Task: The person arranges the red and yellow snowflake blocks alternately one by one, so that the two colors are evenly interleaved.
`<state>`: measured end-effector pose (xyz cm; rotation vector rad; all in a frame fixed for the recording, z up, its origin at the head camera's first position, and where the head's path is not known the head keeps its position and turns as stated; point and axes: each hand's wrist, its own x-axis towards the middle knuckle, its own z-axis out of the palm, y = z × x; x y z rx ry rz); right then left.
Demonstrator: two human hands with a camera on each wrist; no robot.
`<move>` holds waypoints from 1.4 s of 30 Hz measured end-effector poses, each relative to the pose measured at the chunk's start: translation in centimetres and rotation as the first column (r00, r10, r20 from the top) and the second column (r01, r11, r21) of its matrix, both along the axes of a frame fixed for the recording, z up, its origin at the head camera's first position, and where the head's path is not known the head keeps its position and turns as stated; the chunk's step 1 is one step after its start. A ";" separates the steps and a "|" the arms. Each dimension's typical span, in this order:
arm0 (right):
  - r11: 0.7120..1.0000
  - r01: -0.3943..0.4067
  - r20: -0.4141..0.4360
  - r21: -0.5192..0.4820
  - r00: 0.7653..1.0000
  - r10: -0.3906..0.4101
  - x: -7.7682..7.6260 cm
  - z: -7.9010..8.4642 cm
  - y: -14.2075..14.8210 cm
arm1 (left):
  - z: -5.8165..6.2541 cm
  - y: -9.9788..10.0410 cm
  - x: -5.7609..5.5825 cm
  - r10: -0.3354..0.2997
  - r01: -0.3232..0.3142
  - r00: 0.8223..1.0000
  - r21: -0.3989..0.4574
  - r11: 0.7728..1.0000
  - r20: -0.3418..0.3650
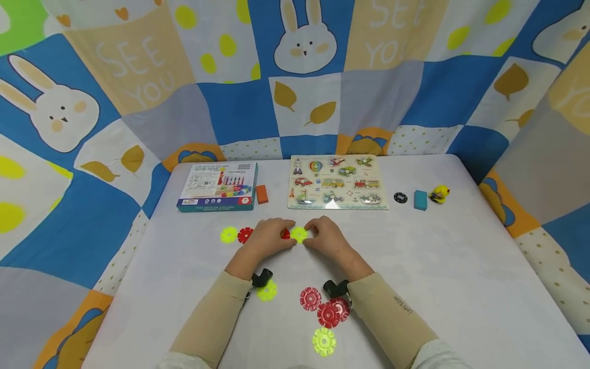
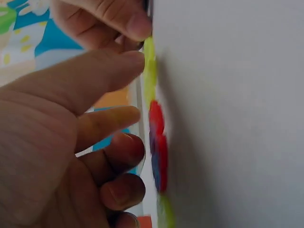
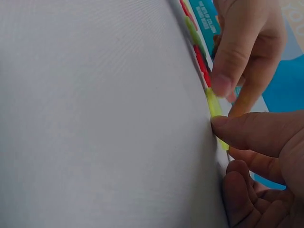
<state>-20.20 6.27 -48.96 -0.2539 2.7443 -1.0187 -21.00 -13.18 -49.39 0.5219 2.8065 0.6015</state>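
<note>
A row of flower-shaped plastic discs lies across the table, alternating yellow and red. At its right end is a yellow flower disc [image 1: 299, 235], with a red disc [image 1: 286, 234] beside it. My left hand [image 1: 269, 237] holds the yellow disc's left side between thumb and index finger, covering the row's middle. From the right, my right hand [image 1: 331, 239] pinches the same disc, its thumb [image 3: 232, 129] on the near edge. Further left are another red disc [image 1: 245, 235] and a yellow disc [image 1: 229, 234]. In the left wrist view, the discs appear edge-on.
Nearer me lie a yellow disc [image 1: 267, 291], several red discs [image 1: 311, 299] and another yellow disc [image 1: 324, 342]. Behind stand a boxed set [image 1: 218, 187], an orange block [image 1: 261, 194], a picture puzzle board [image 1: 338, 182], a black chip [image 1: 400, 198], a teal block [image 1: 420, 200] and a yellow duck [image 1: 440, 194].
</note>
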 end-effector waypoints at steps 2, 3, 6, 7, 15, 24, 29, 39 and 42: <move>1.000 -0.014 0.001 0.002 1.000 0.014 0.1 -0.1 -0.1 | -0.2 0.2 0.0 -0.011 0.011 1.000 -0.015 1.000 0.011; 1.000 -0.021 0.000 0.002 1.000 0.021 0.1 -0.1 -0.1 | -0.3 0.3 0.0 -0.013 0.013 1.000 -0.024 1.000 0.012; 0.999 -0.033 -0.010 0.003 0.999 0.033 0.4 0.0 -0.1 | -0.5 0.3 0.0 -0.016 0.016 1.000 -0.037 0.999 0.007; 0.999 -0.032 -0.016 0.003 0.999 0.032 0.6 0.2 0.0 | -0.5 0.3 -0.1 -0.023 0.023 1.000 -0.037 0.999 0.001; 0.996 -0.077 0.014 -0.049 0.997 0.077 3.8 1.1 1.7 | 0.0 0.4 -0.5 -0.054 0.054 0.998 -0.045 0.998 -0.015; 0.949 -0.316 0.069 0.016 0.947 0.314 9.5 1.2 2.4 | 0.4 0.3 -0.4 -0.042 0.042 0.999 -0.044 0.998 -0.002; 0.913 -0.381 0.038 0.146 0.924 0.379 11.1 1.2 1.9 | 0.1 0.2 -0.2 -0.028 0.028 0.999 -0.028 0.999 0.018; 0.934 -0.352 0.138 0.064 0.930 0.341 10.9 2.0 1.1 | -0.3 0.2 -0.1 -0.030 0.030 1.000 -0.018 0.999 0.007; 0.936 -0.351 0.130 -0.007 0.928 0.349 10.5 2.4 1.0 | -0.2 0.3 -0.1 -0.028 0.028 1.000 -0.016 0.999 0.014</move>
